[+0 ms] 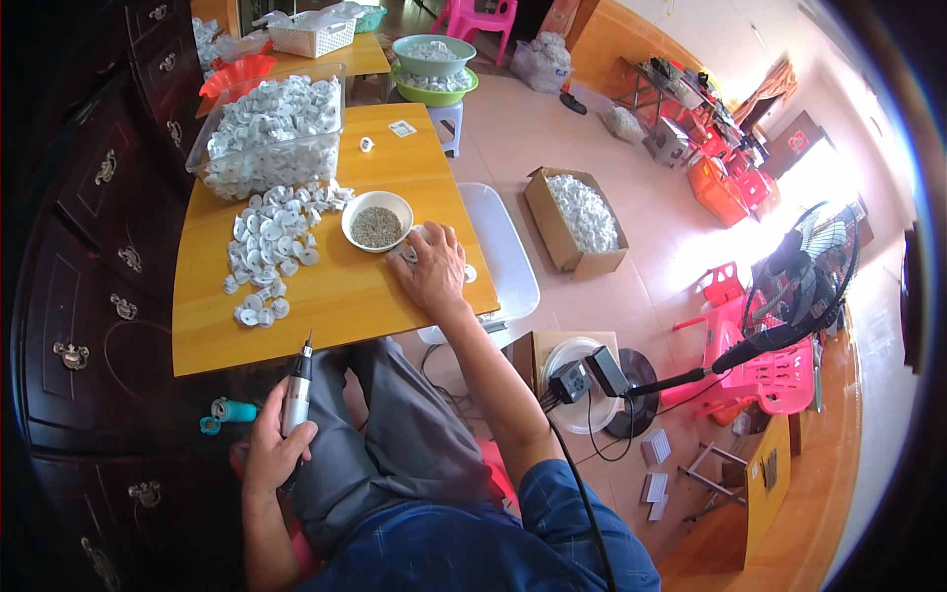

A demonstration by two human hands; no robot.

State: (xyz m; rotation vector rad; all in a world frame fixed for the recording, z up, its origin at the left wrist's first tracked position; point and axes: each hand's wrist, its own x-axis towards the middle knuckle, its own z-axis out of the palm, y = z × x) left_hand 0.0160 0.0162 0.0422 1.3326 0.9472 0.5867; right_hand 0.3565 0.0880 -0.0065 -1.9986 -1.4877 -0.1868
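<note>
My left hand grips a grey pen-shaped power tool over my lap, its tip pointing up toward the table's near edge. My right hand lies palm down on the wooden table, fingers spread over small white parts just right of a white bowl of dark grains. I cannot tell whether the fingers hold any part. A loose heap of white round parts spreads across the table's left half.
A clear bin full of white parts stands at the table's far end. A white tray and a cardboard box of parts sit on the floor to the right. A fan, pink chairs and a dark cabinet surround me.
</note>
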